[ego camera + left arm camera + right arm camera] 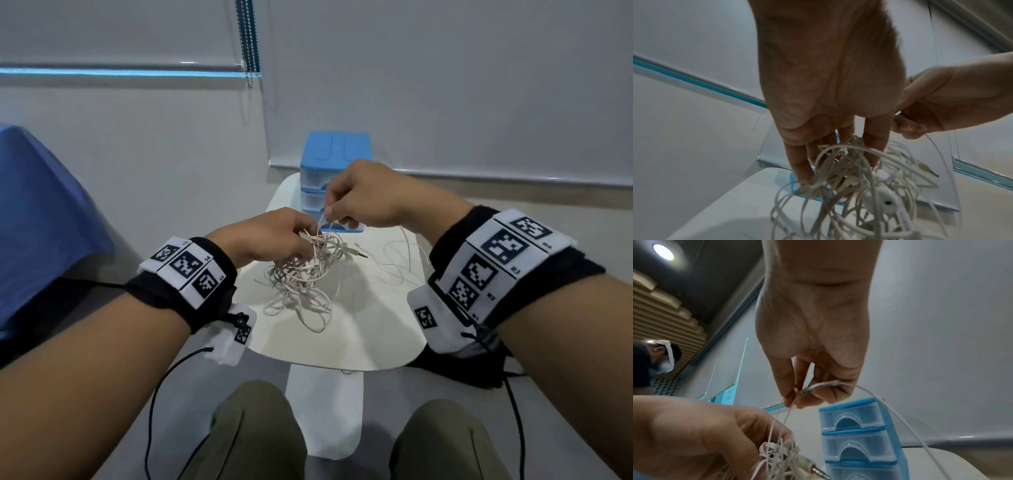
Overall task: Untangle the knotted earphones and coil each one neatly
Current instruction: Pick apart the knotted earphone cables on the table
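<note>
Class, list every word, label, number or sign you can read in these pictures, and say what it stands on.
No words or brands are readable.
Left wristband: black-and-white square marker codes; the tiny labels beside them are too small to read.
Right wristband: the same, unreadable.
Blue drawer unit: no text shows.

The earphones (301,274) hang in a tangle over the middle of the tabletop (370,335), their lower loops on it. Behind them stands the drawer unit (334,161). The left hand (270,236) is left of the tangle, the right hand (366,198) above it.
</note>
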Motion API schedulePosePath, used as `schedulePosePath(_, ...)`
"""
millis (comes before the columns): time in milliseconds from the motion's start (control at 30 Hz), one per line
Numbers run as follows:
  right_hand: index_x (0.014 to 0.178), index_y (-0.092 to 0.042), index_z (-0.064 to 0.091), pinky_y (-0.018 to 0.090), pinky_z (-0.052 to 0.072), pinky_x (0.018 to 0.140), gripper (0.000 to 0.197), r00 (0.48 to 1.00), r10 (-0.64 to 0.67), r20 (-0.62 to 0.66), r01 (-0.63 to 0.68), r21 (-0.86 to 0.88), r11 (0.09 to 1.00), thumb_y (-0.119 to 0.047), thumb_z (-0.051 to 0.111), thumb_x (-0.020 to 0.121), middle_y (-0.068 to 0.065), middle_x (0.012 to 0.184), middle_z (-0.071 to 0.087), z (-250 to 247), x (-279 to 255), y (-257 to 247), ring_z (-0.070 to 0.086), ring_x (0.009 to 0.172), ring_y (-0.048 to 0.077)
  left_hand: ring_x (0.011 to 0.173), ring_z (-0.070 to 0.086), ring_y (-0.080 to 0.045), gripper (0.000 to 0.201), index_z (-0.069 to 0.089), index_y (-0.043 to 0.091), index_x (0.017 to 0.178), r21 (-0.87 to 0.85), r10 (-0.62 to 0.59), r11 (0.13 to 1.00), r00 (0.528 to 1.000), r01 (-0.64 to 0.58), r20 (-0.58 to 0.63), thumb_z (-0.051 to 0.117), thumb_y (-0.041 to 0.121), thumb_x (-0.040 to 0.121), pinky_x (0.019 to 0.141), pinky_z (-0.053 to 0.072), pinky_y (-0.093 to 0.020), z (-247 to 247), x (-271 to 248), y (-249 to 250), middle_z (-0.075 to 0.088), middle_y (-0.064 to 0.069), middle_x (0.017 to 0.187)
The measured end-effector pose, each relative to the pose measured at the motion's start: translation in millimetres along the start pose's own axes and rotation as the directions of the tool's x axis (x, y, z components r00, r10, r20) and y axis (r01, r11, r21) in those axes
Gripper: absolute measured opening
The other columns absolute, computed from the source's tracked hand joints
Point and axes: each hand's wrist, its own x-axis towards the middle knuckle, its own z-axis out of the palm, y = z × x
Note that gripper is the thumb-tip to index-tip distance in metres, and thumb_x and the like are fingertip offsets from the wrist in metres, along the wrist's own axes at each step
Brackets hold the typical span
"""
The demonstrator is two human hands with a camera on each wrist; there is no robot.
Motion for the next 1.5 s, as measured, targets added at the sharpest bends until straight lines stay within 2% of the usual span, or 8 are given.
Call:
schedulePosePath(133, 0.077, -0.003, 0.067, 0.023, 0.043, 0.060, 0.012, 0.993, 0.030, -0.110, 0.011, 0.356, 0.934, -0.006, 0.066, 0.088, 0.005, 0.076, 0.068, -2, -2, 5, 0.061, 0.063, 0.013, 0.068, 0.057, -0.016, 0.012, 0.072, 0.011, 0.100, -0.005, 0.017, 1.000, 1.000, -0.017, -0.010, 0.066, 0.005, 0.092, 0.061, 0.045, -0.025, -3, -2, 0, 0.068, -0.003, 0.079)
schedulePosePath(333, 0.065, -0.014, 0.055, 0.032, 0.037, 0.064, 0.024, 0.997, 0.066, -0.046, -0.005, 0.787, 0.617, -0.016, 0.053, 0.089, 0.006, 0.065, 0.058, -2, -7, 11, 0.051, 0.063, 0.018, 0.073, 0.059, -0.009, 0.010, 0.071, 0.015, 0.094, -0.114, 0.042, 0.993, 0.999, -0.041, 0.006, 0.065, 0.007, 0.095, 0.071, 0.047, -0.026, -10, 0, 2, 0.066, 0.001, 0.083)
schedulePosePath(467, 0.070, -0.003, 0.066, 0.030, 0.026, 0.056, 0.025, 0.999, 0.026, 0.018, -0.032, 0.576, 0.817, -0.014, 0.065, 0.092, 0.003, 0.058, 0.038, -4, -7, 17, 0.031, 0.057, 0.015, 0.077, 0.059, -0.017, 0.015, 0.076, 0.014, 0.098, -0.076, 0.048, 0.996, 0.999, -0.048, 0.005, 0.064, 0.006, 0.093, 0.073, 0.047, -0.032, -13, -3, 8, 0.069, -0.006, 0.086)
schedulePosePath(600, 0.084, -0.004, 0.076, 0.023, 0.027, 0.053, 0.016, 0.997, -0.015, 0.069, -0.018, 0.454, 0.891, -0.006, 0.064, 0.093, 0.000, 0.058, 0.050, -3, -14, 17, 0.034, 0.053, 0.009, 0.075, 0.056, -0.020, 0.021, 0.077, 0.021, 0.087, -0.040, 0.043, 0.998, 0.999, -0.044, -0.011, 0.065, 0.004, 0.090, 0.071, 0.044, -0.034, -14, -5, 11, 0.068, -0.003, 0.079)
schedulePosePath(767, 0.083, -0.020, 0.057, 0.038, 0.030, 0.073, 0.024, 1.000, 0.013, -0.027, 0.006, 0.608, 0.794, -0.015, 0.045, 0.104, 0.001, 0.069, 0.065, -3, -19, 17, 0.055, 0.069, 0.008, 0.077, 0.056, -0.019, 0.024, 0.076, 0.022, 0.081, -0.030, 0.034, 0.999, 0.999, -0.034, 0.013, 0.065, 0.002, 0.090, 0.073, 0.044, -0.034, -11, -5, 7, 0.066, -0.003, 0.079)
schedulePosePath(900, 0.082, -0.017, 0.052, 0.026, 0.041, 0.059, 0.029, 0.996, 0.025, -0.084, 0.052, 0.797, 0.602, -0.012, 0.038, 0.107, 0.010, 0.073, 0.069, -3, -21, 12, 0.064, 0.072, 0.016, 0.075, 0.056, -0.019, 0.020, 0.070, 0.021, 0.096, -0.038, 0.042, 0.998, 0.999, -0.042, -0.010, 0.064, 0.003, 0.093, 0.071, 0.045, -0.032, -10, -5, 9, 0.064, 0.000, 0.078)
schedulePosePath(1333, 0.072, -0.021, 0.048, 0.040, 0.031, 0.077, 0.030, 0.993, 0.031, -0.113, 0.073, 0.806, 0.587, -0.019, 0.039, 0.100, 0.006, 0.081, 0.068, -5, -18, 24, 0.053, 0.081, 0.018, 0.080, 0.056, -0.022, 0.021, 0.067, 0.009, 0.111, -0.148, 0.035, 0.988, 0.998, -0.041, -0.042, 0.063, -0.001, 0.093, 0.078, 0.046, -0.037, -12, -3, 4, 0.065, -0.010, 0.087)
schedulePosePath(1500, 0.074, -0.018, 0.045, 0.034, 0.036, 0.066, 0.030, 0.996, 0.052, -0.070, 0.031, 0.839, 0.543, -0.017, 0.035, 0.103, 0.012, 0.072, 0.066, 0, -21, 24, 0.057, 0.069, 0.020, 0.080, 0.061, -0.016, 0.021, 0.072, 0.013, 0.108, -0.119, 0.071, 0.990, 0.994, -0.081, -0.083, 0.061, 0.000, 0.095, 0.074, 0.047, -0.029, -8, -3, 4, 0.068, -0.010, 0.092)
